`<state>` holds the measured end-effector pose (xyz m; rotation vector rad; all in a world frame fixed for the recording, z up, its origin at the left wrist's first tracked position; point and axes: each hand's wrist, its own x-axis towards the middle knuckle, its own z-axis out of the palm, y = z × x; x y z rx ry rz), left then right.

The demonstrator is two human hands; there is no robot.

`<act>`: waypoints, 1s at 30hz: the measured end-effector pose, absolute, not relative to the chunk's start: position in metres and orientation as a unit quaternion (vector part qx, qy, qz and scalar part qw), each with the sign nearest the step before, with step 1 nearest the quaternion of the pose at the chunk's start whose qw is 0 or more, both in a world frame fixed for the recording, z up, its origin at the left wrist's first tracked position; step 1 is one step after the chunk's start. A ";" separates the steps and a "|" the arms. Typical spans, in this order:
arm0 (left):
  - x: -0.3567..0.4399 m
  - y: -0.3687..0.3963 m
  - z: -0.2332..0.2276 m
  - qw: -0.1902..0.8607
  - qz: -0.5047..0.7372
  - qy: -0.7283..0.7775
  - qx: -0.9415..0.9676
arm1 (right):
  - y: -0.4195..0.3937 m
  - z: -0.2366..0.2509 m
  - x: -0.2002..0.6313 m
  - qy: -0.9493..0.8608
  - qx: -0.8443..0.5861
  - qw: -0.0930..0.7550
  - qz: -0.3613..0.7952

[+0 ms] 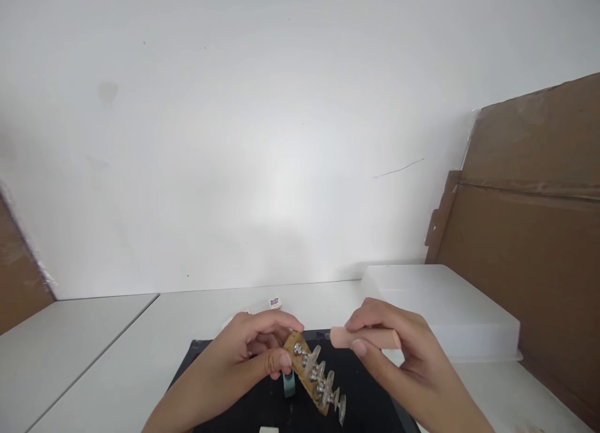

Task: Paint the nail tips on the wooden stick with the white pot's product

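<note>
My left hand (262, 348) pinches the upper end of a tan strip (300, 361), thumb in front and fingers behind. Along the strip sits a row of several shiny silver knobs, each with a clear, flat piece standing out to the right. The strip tilts down to the right over a black mat (244, 408). Thumb and fingers of my right hand (403, 352) close around a pale pink cylinder (344, 337), held almost level. A small clear tip points from its left end towards the strip, a short gap away. Below my left thumb is a teal object (289, 385), partly hidden.
A translucent white plastic box (440, 302) stands at the right on the white table (103, 345). Brown cardboard (525, 233) rises beyond it, with more cardboard at the far left. Behind my left hand lies a small printed white piece (275, 303). A white wall closes the back.
</note>
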<state>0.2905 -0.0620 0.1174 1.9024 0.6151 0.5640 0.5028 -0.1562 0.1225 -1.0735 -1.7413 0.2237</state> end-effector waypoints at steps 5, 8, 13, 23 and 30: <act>0.292 -0.064 0.121 0.503 0.232 0.262 0.790 | -0.158 0.119 0.501 -0.726 -0.395 0.546 0.137; 0.293 -0.066 0.122 0.515 0.236 0.256 0.784 | -0.158 0.120 0.499 -0.735 -0.415 0.514 0.148; 0.291 -0.063 0.115 0.515 0.246 0.246 0.783 | -0.156 0.121 0.503 -0.723 -0.464 0.496 0.124; 0.293 -0.060 0.114 0.502 0.241 0.253 0.791 | -0.156 0.116 0.504 -0.736 -0.406 0.517 0.162; 0.292 -0.061 0.112 0.497 0.239 0.262 0.792 | -0.156 0.118 0.509 -0.698 -0.486 0.503 0.153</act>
